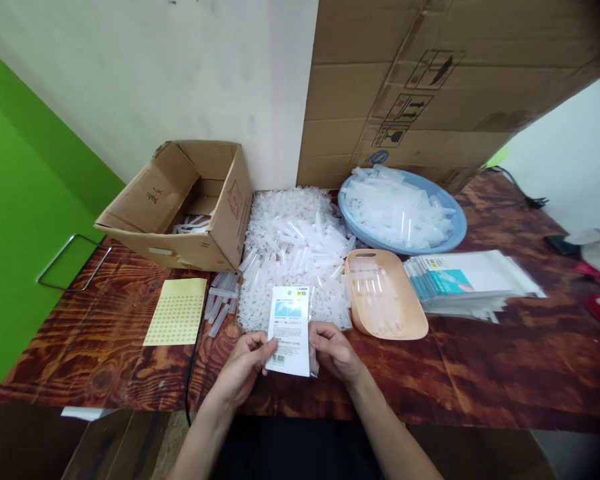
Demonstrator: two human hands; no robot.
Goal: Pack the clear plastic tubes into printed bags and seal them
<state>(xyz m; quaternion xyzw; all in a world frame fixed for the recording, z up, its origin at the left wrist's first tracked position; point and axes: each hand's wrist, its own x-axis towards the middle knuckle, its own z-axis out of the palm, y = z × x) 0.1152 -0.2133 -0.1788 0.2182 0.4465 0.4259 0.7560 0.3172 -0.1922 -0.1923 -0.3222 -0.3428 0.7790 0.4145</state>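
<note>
Between my two hands, close to the table's front edge, is a printed plastic packet with a white card, blue pictures and a barcode. My left hand pinches its left side, thumb on the front. On the opposite side, my right hand grips the packet's clear edge. Just beyond lies a large heap of translucent plastic tubes. To the right, a peach plastic tray holds several such tubes. A stack of printed packets lies farther right.
An open cardboard box with some white pieces inside stands at the back left. A yellow sticker sheet lies before it, beside a dark cable. A blue basin full of tubes sits back right, before a large carton.
</note>
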